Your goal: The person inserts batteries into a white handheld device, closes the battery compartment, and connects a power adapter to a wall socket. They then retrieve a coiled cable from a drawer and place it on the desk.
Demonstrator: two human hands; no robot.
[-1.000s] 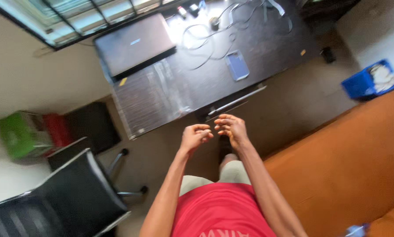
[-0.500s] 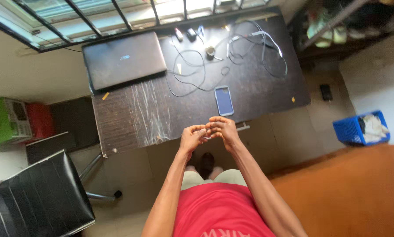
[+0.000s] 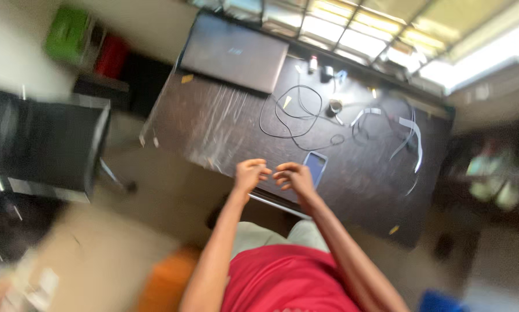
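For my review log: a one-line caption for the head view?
Both hands, left hand and right hand, meet fingertip to fingertip above a dark desk near a phone.

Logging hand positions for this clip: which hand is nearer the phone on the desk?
Right. The right hand sits just beside the phone, almost touching it; the left hand is farther off.

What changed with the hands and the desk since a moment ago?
Mostly the view swung: the desk now tilts the other way. The left hand and right hand stay together, fingertips nearly touching, above the desk edge by the phone. Laptop and cables lie where they did.
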